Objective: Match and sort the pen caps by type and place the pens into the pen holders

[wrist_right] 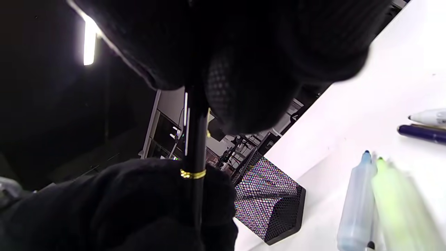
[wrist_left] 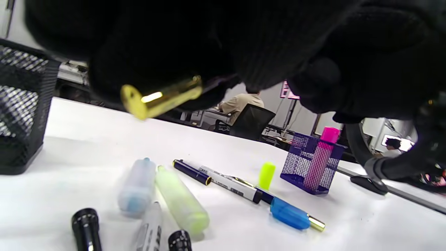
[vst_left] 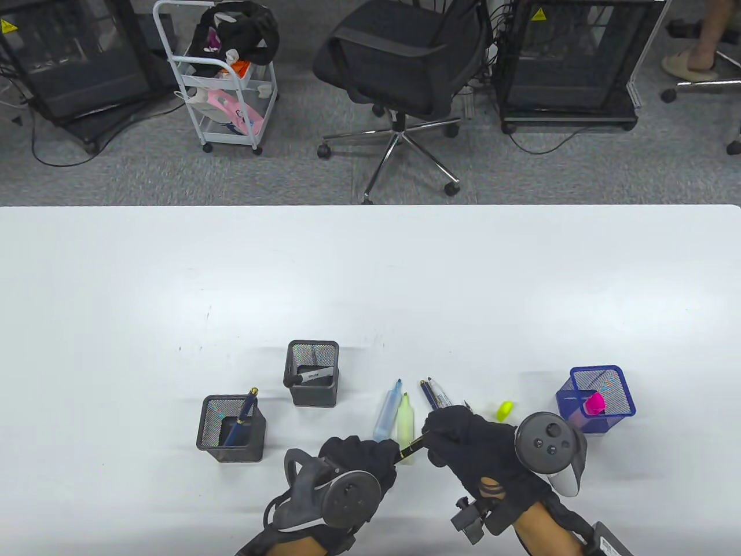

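A black pen with gold trim (vst_left: 411, 446) is held off the table between both hands. My left hand (vst_left: 389, 455) grips its near end, whose gold tip (wrist_left: 160, 97) sticks out past the fingers. My right hand (vst_left: 432, 440) pinches the other end, above the gold ring (wrist_right: 192, 173). Just beyond the hands lie a blue highlighter (vst_left: 386, 414), a yellow-green highlighter (vst_left: 406, 418), two slim pens (vst_left: 435, 395) and a loose yellow cap (vst_left: 505, 410). There are three mesh holders: a black one (vst_left: 231, 430) holding a blue pen, a black one (vst_left: 312, 373) holding a marker, and a blue one (vst_left: 596, 399) holding a pink highlighter.
The left wrist view shows a blue cap (wrist_left: 289, 214) and two black caps (wrist_left: 85, 226) on the table close to the hands. Beyond the table's far edge are an office chair (vst_left: 405, 63) and a white cart (vst_left: 223, 87).
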Motion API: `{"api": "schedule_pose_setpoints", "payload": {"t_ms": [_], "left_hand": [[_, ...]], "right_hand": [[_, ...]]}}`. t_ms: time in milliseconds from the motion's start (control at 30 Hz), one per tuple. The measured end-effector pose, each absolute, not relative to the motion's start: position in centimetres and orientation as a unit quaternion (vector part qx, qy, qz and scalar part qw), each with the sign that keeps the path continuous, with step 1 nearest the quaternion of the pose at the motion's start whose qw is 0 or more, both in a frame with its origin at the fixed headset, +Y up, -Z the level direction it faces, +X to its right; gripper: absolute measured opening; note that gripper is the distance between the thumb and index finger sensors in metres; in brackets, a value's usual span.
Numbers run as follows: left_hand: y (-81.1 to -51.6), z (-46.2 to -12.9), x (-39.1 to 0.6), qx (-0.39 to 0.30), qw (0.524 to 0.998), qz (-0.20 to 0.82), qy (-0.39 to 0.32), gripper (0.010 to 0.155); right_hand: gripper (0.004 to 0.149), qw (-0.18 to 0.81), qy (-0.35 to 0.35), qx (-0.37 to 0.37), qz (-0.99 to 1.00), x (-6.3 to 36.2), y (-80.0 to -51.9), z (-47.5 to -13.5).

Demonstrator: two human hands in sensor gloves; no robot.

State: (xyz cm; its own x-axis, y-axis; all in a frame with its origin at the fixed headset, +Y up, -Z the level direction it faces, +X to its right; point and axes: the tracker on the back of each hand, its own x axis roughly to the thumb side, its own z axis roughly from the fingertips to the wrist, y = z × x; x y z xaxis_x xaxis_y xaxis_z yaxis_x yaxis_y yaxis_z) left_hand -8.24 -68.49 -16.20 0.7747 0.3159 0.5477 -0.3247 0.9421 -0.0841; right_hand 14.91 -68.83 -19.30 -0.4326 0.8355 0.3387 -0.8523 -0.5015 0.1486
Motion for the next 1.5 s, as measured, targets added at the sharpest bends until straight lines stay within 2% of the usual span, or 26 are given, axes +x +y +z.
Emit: {"api": "schedule_pose_setpoints", "payload": {"t_ms": [200,233,300,400,533,667,767,933,1267,1500], "left_hand": [[-67.5,-15.9,-7.8,0.045,0.927,0.252,-0.275,0.054],[-67.5,-15.8,-7.7,0.048,0.932,0.240,-0.268,0.055],[-67.3,-15.7,-8.3,0.073,0.933,0.210,-0.282,0.057],[-66.4,-15.8,-9.8,0.079,0.930,0.236,-0.270,0.065],[-63.5,-16.2,-14.1,0.144,0.947,0.190,-0.216,0.072],[-61.9,-16.5,-19.4,0.198,0.949,0.206,-0.131,0.065],[-61.8,-16.7,-21.9,0.213,0.953,0.199,-0.081,0.063],[-63.1,-17.7,-23.3,0.186,0.970,0.153,-0.024,0.060],[-66.4,-19.6,-22.0,0.072,0.993,0.091,-0.005,0.053],[-66.5,-19.7,-22.3,0.060,0.996,0.068,0.022,0.047]], "right_hand": [[0.042,0.440,-0.042,0.245,0.863,12.4,-68.6,-17.9],[0.041,0.434,-0.055,0.242,0.866,12.0,-68.6,-17.4],[0.041,0.439,-0.063,0.253,0.860,11.7,-68.4,-17.4],[0.047,0.491,-0.038,0.259,0.831,12.2,-68.2,-17.6],[0.051,0.457,-0.077,0.238,0.854,14.1,-67.7,-18.0],[0.050,0.460,-0.074,0.202,0.862,15.7,-68.6,-19.1],[0.052,0.450,-0.070,0.193,0.869,16.2,-69.0,-19.6],[0.054,0.429,-0.066,0.190,0.880,16.6,-69.3,-19.9],[0.055,0.415,-0.057,0.182,0.890,17.0,-69.7,-20.1],[0.056,0.404,-0.055,0.184,0.894,16.9,-69.7,-20.2]]}}
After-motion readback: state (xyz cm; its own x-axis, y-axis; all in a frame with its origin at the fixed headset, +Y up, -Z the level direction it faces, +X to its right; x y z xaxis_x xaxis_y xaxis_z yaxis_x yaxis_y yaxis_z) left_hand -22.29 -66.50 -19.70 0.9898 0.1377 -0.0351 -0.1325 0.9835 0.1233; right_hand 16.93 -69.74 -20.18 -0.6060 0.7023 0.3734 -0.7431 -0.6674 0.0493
